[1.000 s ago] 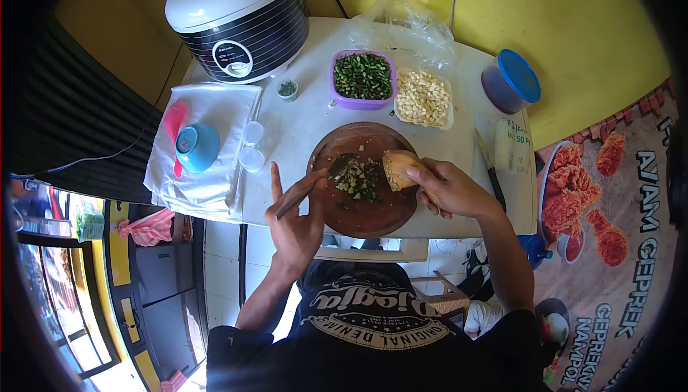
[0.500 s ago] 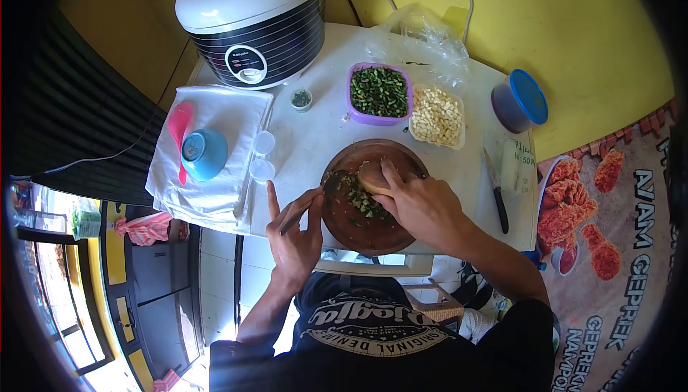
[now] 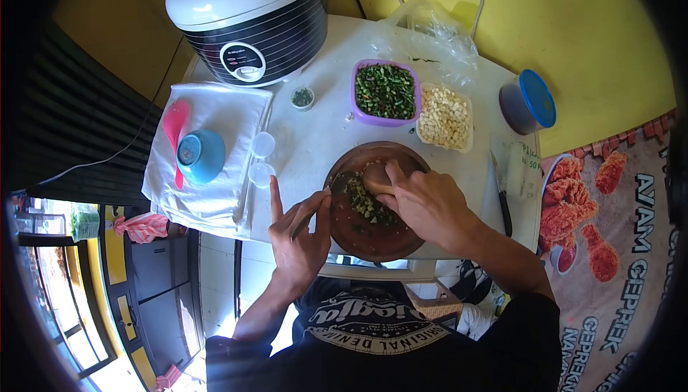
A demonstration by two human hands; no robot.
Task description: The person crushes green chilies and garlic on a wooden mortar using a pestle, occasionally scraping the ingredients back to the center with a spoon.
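My right hand [image 3: 430,198] is wrapped around a wooden pestle [image 3: 376,178], whose head presses into a brown mortar [image 3: 390,246]. Chopped green and pale pieces [image 3: 364,202] lie crushed on the mortar's floor, partly covered by the pestle and hand. At the mortar's left rim, my left hand [image 3: 297,241] pinches a spoon [image 3: 304,224] between thumb and fingers, index finger pointing away. The spoon's dark bowl reaches inside the mortar near the pieces. Behind the mortar stand a purple tub of chopped greens [image 3: 385,91] and a clear tub of chopped garlic-like pieces [image 3: 444,117].
A rice cooker [image 3: 251,26] stands at the back left. A blue bowl [image 3: 201,155] and pink spoon [image 3: 174,130] rest on white cloth or plastic [image 3: 229,116]. Small clear cups [image 3: 262,144] sit alongside. On the right are a knife [image 3: 504,202] and a blue-lidded container [image 3: 529,102].
The pestle has shifted slightly within the mortar, and more of the crushed pieces show. Both hands keep their grips. The whole view has moved a little.
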